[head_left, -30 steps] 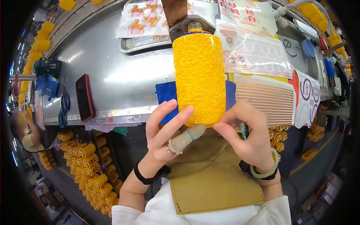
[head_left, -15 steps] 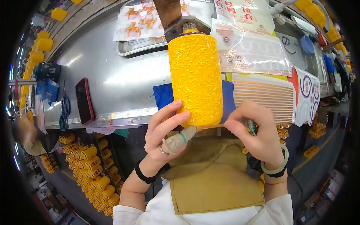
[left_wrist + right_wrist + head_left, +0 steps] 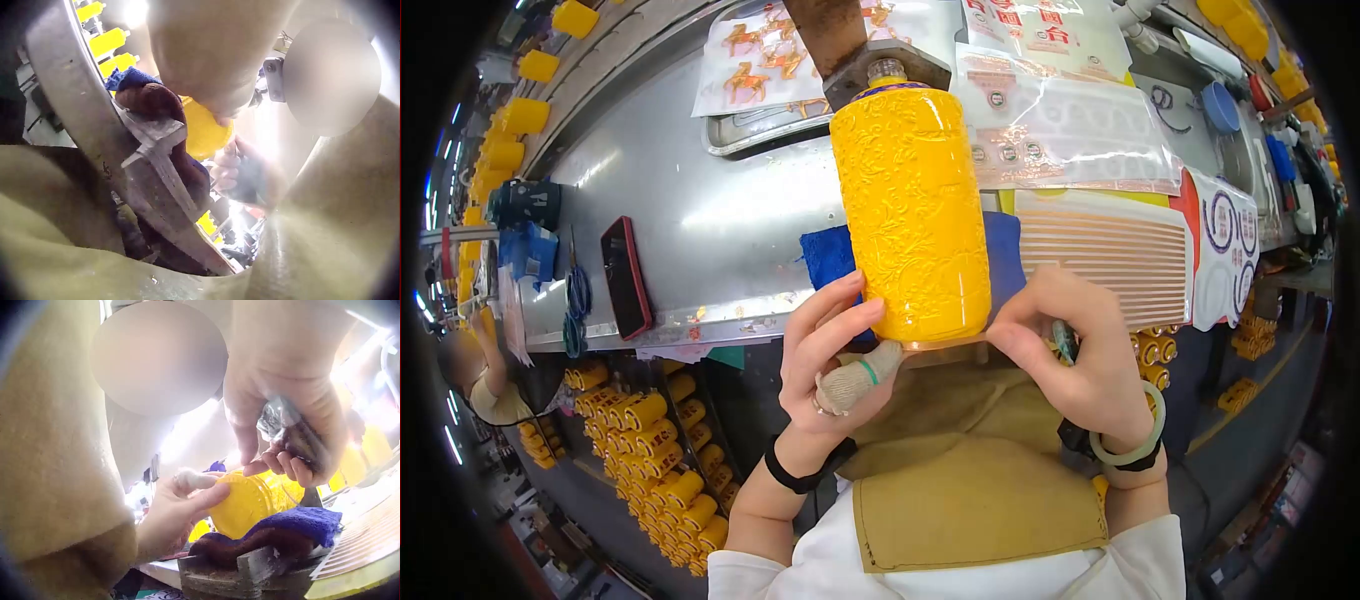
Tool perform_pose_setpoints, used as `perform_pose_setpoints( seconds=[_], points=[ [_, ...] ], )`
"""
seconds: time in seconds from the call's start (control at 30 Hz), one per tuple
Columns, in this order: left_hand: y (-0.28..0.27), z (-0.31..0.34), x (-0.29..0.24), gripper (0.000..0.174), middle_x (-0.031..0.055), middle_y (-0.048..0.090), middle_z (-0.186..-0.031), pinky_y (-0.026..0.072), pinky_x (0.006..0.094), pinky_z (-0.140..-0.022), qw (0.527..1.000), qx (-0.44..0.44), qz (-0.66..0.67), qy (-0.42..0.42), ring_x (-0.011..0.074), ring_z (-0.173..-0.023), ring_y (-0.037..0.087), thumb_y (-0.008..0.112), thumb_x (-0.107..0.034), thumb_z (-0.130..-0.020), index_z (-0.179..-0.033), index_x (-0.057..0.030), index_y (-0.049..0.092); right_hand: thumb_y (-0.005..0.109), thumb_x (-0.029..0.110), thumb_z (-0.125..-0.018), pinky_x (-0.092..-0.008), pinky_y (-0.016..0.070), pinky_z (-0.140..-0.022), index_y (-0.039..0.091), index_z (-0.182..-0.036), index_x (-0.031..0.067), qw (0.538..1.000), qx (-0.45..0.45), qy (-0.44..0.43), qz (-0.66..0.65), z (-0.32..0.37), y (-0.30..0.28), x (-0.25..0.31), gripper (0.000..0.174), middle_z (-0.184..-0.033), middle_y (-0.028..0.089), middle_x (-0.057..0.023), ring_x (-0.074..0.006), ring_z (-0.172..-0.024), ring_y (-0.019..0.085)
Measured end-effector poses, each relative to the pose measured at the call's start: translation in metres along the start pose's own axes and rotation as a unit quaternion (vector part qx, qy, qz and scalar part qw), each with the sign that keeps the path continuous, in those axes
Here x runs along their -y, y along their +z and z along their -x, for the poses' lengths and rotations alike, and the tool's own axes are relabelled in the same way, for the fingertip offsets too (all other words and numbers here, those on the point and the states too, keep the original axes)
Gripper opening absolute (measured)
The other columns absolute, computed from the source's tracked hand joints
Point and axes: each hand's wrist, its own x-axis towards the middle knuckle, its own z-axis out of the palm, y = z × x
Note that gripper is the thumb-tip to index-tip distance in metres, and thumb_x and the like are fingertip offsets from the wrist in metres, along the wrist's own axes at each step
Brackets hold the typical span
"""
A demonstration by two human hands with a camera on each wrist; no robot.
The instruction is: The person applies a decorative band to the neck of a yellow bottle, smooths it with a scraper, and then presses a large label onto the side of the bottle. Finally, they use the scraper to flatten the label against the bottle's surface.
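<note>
One glossy yellow bottle [image 3: 912, 215], embossed with scrollwork, lies with its neck at a dark metal bracket [image 3: 828, 38] and its base toward the person. A thin copper-coloured strip [image 3: 945, 344] runs along the edge of the base. The left hand [image 3: 825, 370] grips that end: bare fingers rest on the bottle's side, while a finger in a grey knitted cover [image 3: 845, 388] with a green band presses at the rim, beside the strip. The right hand [image 3: 1070, 350] pinches the strip's other end just beside the base; a dark, partly shiny object [image 3: 300, 444], too blurred to identify, sits within its curled fingers.

Crookedness looks the likeliest trouble, should the right hand pull at an uneven angle. If the covered finger slipped, the strip could lift or wrinkle. Too hard a tug might tear something so thin, or turn the bottle at the bracket. The object in the right hand could also knock the glossy surface and mark it.

Below the bottle is a blue cloth [image 3: 825, 258] at the front of a steel table [image 3: 740, 205]. Near it, on the right, lies a white sheet with copper-coloured stripes [image 3: 1105, 260]; a red-cased phone [image 3: 626, 277] lies well apart on the left.
</note>
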Motion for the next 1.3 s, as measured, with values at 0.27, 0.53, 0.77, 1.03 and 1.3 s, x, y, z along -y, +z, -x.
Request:
perform_pose_setpoints(
  seconds=[0.27,0.53,0.77,1.03,1.3],
  points=[
    [-0.004,-0.004,-0.011,0.042,0.0110,0.063,-0.130,0.0562,0.0422,-0.103,0.969,0.060,-0.182,0.154,0.0322,-0.120,0.061,0.084,0.004,-0.077,-0.115,-0.0086,0.072,0.076,0.006,-0.086,-0.0337,0.0457,-0.063,0.070,-0.086,-0.0003,1.000,-0.007,0.015,-0.008,0.001,-0.003,-0.003,0.009,-0.076,0.064,-0.0090,-0.0216,-0.066,0.058],
    [0.002,-0.002,0.000,0.042,0.0089,0.064,-0.126,0.0626,0.0344,-0.094,0.985,0.022,-0.120,0.119,0.0341,-0.119,0.064,0.084,0.008,-0.074,-0.111,-0.0080,0.072,0.076,0.006,-0.086,-0.0330,0.0456,-0.062,0.070,-0.086,-0.0005,1.000,-0.015,-0.003,0.001,0.000,0.002,-0.002,0.009,-0.075,0.063,-0.0088,-0.0206,-0.065,0.057],
    [-0.004,0.005,-0.002,0.047,0.0129,0.062,-0.128,0.0586,0.0379,-0.098,0.980,0.030,-0.151,0.124,0.0335,-0.124,0.060,0.085,0.005,-0.073,-0.116,-0.0099,0.073,0.076,0.007,-0.087,-0.0319,0.0455,-0.060,0.071,-0.086,-0.0004,1.000,-0.020,0.000,-0.007,0.001,-0.001,-0.005,0.009,-0.075,0.063,-0.0087,-0.0188,-0.064,0.057],
    [0.003,-0.003,0.002,0.034,0.0104,0.062,-0.130,0.0592,0.0413,-0.099,0.985,0.039,-0.110,0.128,0.0332,-0.124,0.059,0.085,0.005,-0.073,-0.104,-0.0094,0.077,0.076,0.007,-0.086,-0.0317,0.0452,-0.060,0.071,-0.086,-0.0003,1.000,-0.026,0.007,-0.005,0.000,0.001,-0.008,0.009,-0.075,0.064,-0.0086,-0.0190,-0.064,0.057],
    [0.002,0.006,0.013,0.028,0.0139,0.065,-0.126,0.0590,0.0447,-0.100,0.999,-0.027,-0.017,0.021,0.0367,-0.117,0.067,0.087,0.008,-0.072,-0.093,-0.0059,0.075,0.078,0.005,-0.085,-0.0306,0.0452,-0.061,0.069,-0.085,-0.0008,1.000,-0.011,0.004,-0.013,0.003,-0.001,0.004,0.010,-0.075,0.061,-0.0076,-0.0172,-0.064,0.057]
  ],
)
